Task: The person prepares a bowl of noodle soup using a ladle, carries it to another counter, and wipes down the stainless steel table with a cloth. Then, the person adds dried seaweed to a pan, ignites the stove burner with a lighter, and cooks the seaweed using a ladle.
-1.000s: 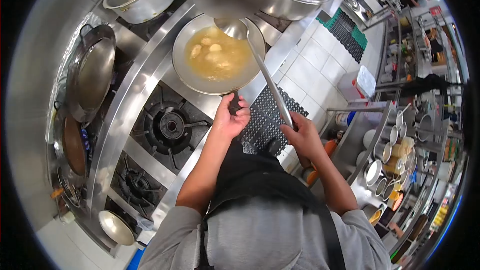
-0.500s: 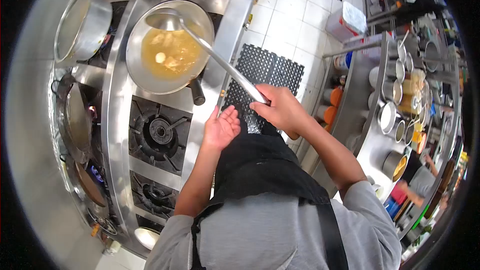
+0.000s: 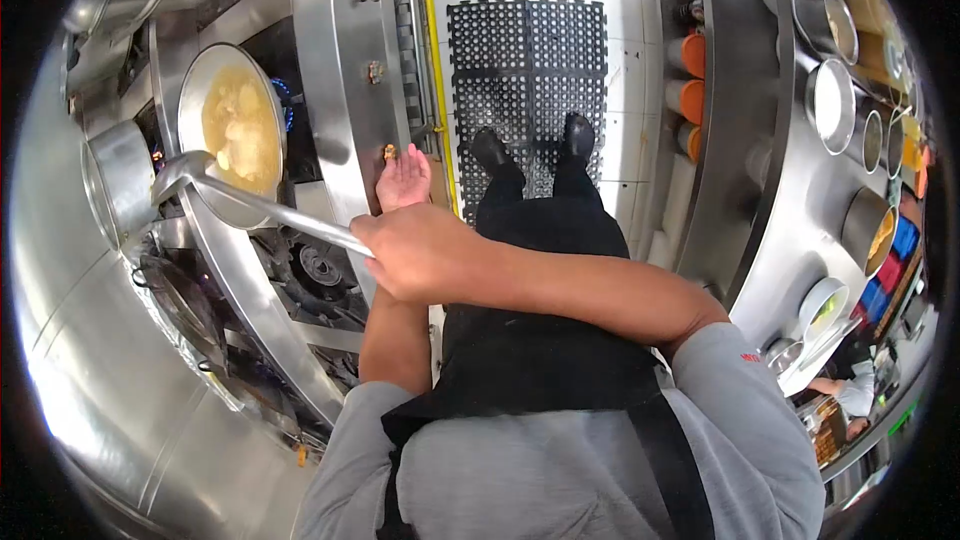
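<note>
A long-handled metal ladle [image 3: 270,208] is gripped near its handle end by my right hand [image 3: 420,252], which crosses in front of my left forearm. The ladle's bowl hangs at the lower left edge of a round pan [image 3: 276,100]. Yellowish liquid with pale pieces [image 3: 240,130] fills the middle of the pan, which sits over a burner with blue flame. Palm up and fingers extended, my left hand [image 3: 404,178] holds nothing and is close to an orange-brown knob [image 3: 390,152] on the stove's front edge.
A large metal pot [image 3: 130,180] stands left of the pan, with dark woks [image 3: 180,310] below it. An unlit burner [image 3: 320,265] is under the ladle handle. A counter [image 3: 740,140] with bowls runs along the right. A perforated black mat [image 3: 528,50] covers the floor; a person [image 3: 855,392] is at far right.
My left hand has let go of the pan's handle. My right hand has swung left with the ladle, whose bowl has moved from inside the pan to its lower left edge. The view has turned.
</note>
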Demonstrator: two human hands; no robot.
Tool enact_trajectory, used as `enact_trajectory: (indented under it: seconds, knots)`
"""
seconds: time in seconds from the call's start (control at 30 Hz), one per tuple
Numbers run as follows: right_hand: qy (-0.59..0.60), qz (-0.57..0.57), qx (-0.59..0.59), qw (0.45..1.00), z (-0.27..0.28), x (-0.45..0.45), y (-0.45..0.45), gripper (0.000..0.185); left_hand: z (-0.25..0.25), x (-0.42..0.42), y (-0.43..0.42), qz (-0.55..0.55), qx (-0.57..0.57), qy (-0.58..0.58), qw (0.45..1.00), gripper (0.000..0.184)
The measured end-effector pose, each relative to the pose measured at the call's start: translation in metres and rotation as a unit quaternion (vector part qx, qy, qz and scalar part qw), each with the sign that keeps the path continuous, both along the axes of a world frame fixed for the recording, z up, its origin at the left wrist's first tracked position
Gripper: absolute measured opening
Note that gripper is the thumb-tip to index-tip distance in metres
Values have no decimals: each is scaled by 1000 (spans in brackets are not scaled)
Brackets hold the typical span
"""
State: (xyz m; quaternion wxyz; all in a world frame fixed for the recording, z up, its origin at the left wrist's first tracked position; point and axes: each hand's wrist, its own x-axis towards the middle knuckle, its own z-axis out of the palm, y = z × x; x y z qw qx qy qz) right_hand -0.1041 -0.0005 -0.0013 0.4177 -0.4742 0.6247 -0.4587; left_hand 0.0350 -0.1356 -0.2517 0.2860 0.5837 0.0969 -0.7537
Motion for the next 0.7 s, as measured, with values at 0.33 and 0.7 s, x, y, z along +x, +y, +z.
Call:
enact_trajectory:
  seconds: [0.33, 0.7]
  knots:
    - [63, -24, 13, 998, -1, -20, 10, 23, 121, -3, 37, -109, -112, 159, 975, 51]
    - [47, -74, 117, 989, 47, -49, -30, 25, 212, 18, -63, 19, 3, 435, 900, 25]
